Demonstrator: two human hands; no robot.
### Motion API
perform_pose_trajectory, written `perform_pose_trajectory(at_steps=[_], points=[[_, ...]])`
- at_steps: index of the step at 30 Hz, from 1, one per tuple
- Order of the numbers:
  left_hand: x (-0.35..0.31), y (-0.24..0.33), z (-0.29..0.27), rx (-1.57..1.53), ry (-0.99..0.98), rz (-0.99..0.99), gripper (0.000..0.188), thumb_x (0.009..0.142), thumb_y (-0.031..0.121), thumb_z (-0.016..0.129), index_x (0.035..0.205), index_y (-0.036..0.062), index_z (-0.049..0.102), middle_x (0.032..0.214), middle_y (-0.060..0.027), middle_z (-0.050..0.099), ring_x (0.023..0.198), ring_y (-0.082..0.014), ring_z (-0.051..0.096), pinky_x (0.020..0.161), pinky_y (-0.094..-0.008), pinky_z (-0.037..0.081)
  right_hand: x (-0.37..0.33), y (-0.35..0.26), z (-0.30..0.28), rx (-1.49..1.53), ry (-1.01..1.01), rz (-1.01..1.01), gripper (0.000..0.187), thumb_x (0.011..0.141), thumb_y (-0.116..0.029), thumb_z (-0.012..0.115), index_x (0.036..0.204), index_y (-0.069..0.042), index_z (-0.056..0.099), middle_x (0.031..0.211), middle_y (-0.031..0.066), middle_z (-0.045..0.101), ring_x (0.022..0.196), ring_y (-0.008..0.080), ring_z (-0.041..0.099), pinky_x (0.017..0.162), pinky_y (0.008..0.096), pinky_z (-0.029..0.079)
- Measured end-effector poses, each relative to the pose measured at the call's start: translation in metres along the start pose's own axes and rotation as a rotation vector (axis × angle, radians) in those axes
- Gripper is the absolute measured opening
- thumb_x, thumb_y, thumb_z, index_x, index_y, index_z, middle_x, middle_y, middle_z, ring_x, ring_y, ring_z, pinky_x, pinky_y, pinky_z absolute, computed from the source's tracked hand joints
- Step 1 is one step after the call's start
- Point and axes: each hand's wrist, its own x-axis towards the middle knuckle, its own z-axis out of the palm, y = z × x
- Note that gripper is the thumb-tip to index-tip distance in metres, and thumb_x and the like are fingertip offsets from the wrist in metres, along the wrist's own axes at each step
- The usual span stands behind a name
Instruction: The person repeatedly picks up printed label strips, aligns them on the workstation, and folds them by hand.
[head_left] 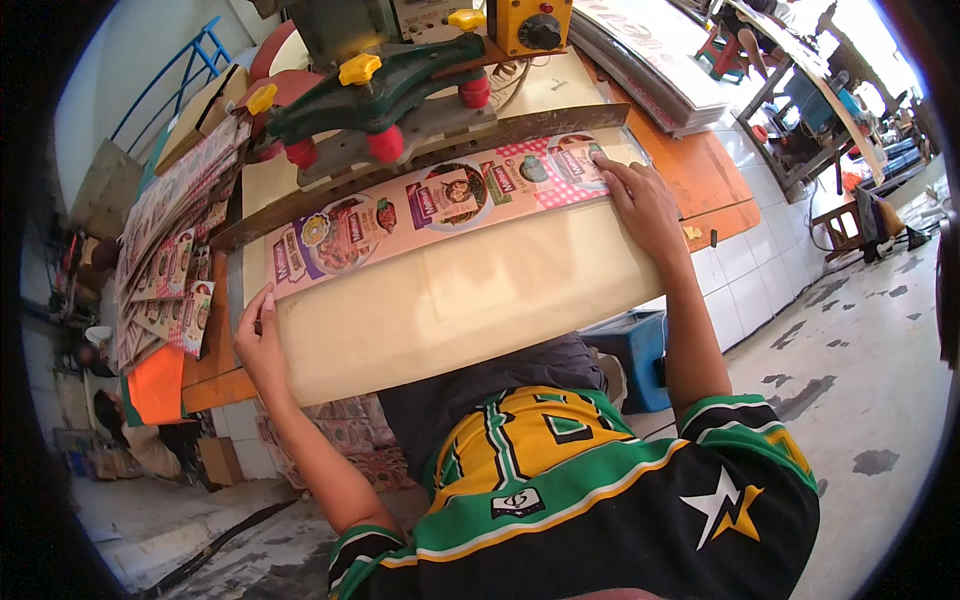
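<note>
Long printed strip under the green press, one hand at each end

So the printed strip [410,215], pink with food pictures, was lying at a slant across a cream board [460,310], its far edge right along a brown metal bar [270,221]. The person's left hand [262,345] was at the strip's near left corner, thumb and forefinger up by the edge. Couldn't tell if they were actually pinched together on it. The right hand [643,205] had its fingertips down on the strip's right end, and again, no telling whether the thumb was clamped underneath.

Just past the bar sat a green machine frame [420,68] with yellow knobs [361,69] on top and red feet [384,146] below, plus an orange-yellow control box [530,25]. Off to the left was a messy pile of printed sheets [165,265], and a blue bin [645,360] stood below the board, toward the right.
</note>
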Motion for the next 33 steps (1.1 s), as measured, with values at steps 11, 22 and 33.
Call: perform_pose_trajectory(at_steps=[11, 22, 33], points=[[0.001, -0.004, 0.003, 0.053, 0.004, 0.035, 0.029, 0.104, 0.025, 0.062, 0.122, 0.0054, 0.075, 0.100, -0.0045, 0.069, 0.076, -0.0115, 0.051, 0.072, -0.0276, 0.045, -0.003, 0.003, 0.005, 0.060, 0.061, 0.037, 0.028, 0.102, -0.032, 0.060, 0.122, -0.021, 0.075, 0.090, 0.0121, 0.067, 0.093, 0.0316, 0.064, 0.084, 0.0430, 0.050], [-0.001, 0.001, 0.002, 0.060, 0.013, 0.049, 0.027, 0.103, 0.023, 0.064, 0.121, 0.0064, 0.075, 0.099, -0.0028, 0.068, 0.075, -0.0102, 0.049, 0.069, -0.0261, 0.043, -0.003, 0.001, 0.005, 0.074, 0.055, 0.041, 0.027, 0.102, -0.030, 0.060, 0.122, -0.020, 0.076, 0.086, 0.0120, 0.065, 0.090, 0.0311, 0.063, 0.083, 0.0432, 0.049], [0.000, -0.002, 0.002, 0.015, 0.008, 0.031, 0.028, 0.103, 0.024, 0.064, 0.121, 0.0063, 0.075, 0.102, -0.0024, 0.069, 0.074, -0.0097, 0.048, 0.070, -0.0260, 0.043, -0.002, 0.002, 0.005, 0.067, 0.072, 0.025, 0.027, 0.102, -0.030, 0.060, 0.121, -0.020, 0.076, 0.084, 0.0107, 0.064, 0.089, 0.0299, 0.063, 0.083, 0.0424, 0.049]])
